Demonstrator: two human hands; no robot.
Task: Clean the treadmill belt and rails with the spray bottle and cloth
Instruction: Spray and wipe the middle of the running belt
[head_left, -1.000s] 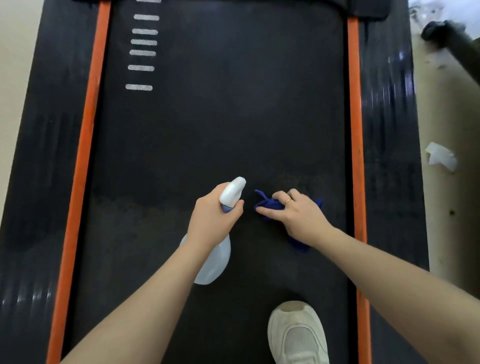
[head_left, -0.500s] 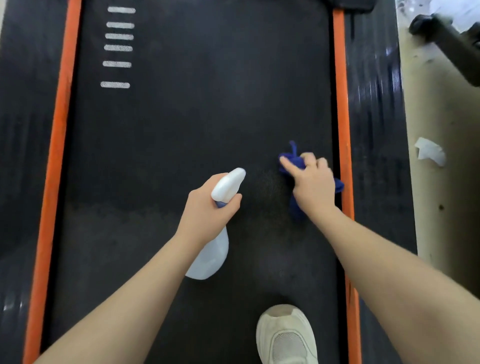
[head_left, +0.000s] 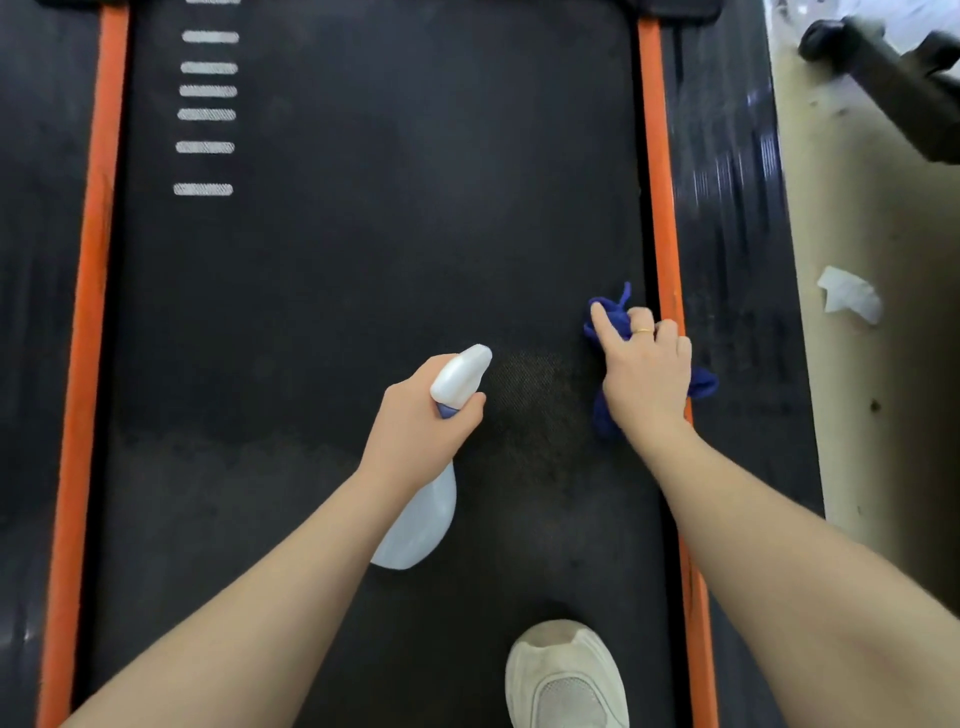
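Right hand (head_left: 647, 374): fingers curled, bunching blue cloth (head_left: 608, 317) and pressing it on belt (head_left: 363, 260), far-right, touching orange strip (head_left: 655, 182); forefinger stretched fwd. Left hand (head_left: 421, 421): wrapped round neck of white spray bottle (head_left: 421, 514), nozzle aimed far-right, held over mid belt. Step, by my reading: wiping belt at right edge. Next prob. needs cloth carried onto right rail (head_left: 727, 208) w/ steady downward pressure. Shoe (head_left: 566, 675) near, on belt.

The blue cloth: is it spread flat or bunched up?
Bunched up: the blue cloth sits crumpled under the right hand, with loose ends sticking out around it.
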